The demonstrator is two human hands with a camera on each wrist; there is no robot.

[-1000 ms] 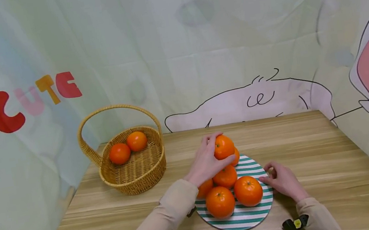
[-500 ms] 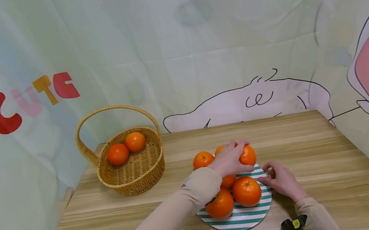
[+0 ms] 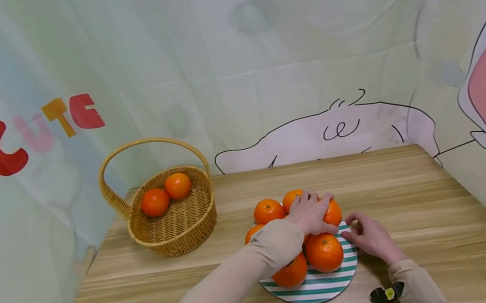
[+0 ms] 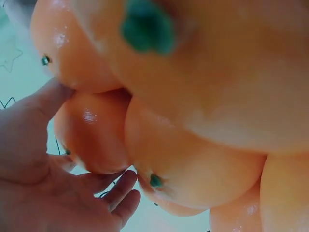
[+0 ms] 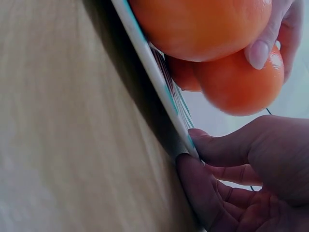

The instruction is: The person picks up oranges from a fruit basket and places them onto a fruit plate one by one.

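Observation:
My left hand [image 3: 312,212] lies over the tangerines at the back right of a round green-and-white striped plate [image 3: 312,294]. Its thumb and fingers curve round one tangerine [image 3: 333,212], seen also in the left wrist view as the darker tangerine [image 4: 96,130] between thumb and fingers. Several more tangerines sit on the plate, including a large front tangerine [image 3: 325,254] and a back-left tangerine [image 3: 268,211]. At the plate's right edge, my right hand [image 3: 372,238] pinches the rim [image 5: 159,92], thumb above and finger below. The left hand and sleeve hide the plate's middle.
A wicker basket [image 3: 208,223] with a tall arched handle stands at the back left, holding two orange fruits [image 3: 155,202]. The wooden table [image 3: 428,208] ends at a printed curtain [image 3: 231,70] behind and on both sides.
My left hand has moved right and slightly nearer, from a tangerine at the back of the plate to the one at the back right. My right hand has stayed at the rim.

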